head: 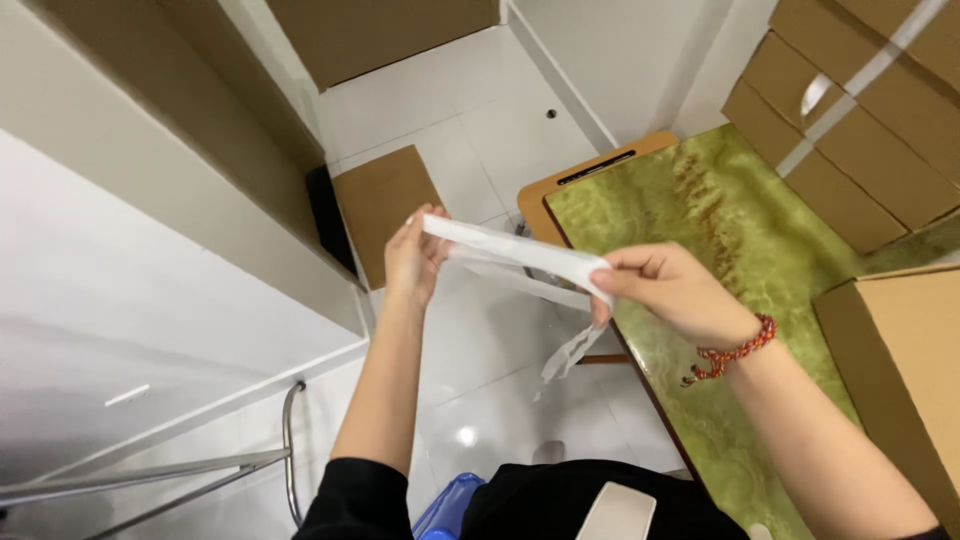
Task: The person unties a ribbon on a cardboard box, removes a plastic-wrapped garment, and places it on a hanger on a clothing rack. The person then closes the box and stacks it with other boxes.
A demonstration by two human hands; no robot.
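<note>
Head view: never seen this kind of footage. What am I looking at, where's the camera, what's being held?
There is no machine here: a person works with two bare hands, and the single camera sits on their head, looking down, so the arms reach into the picture from the bottom edge.

The left hand and the right hand each pinch one end of a thin white plastic strip, stretched between them above the tiled floor. A loose tail of it hangs below the right hand. The right wrist wears a red braided bracelet.

To the right stands a green marbled table with a cardboard box at its near corner. More cardboard boxes are stacked behind it. A flat cardboard sheet lies on the floor.
</note>
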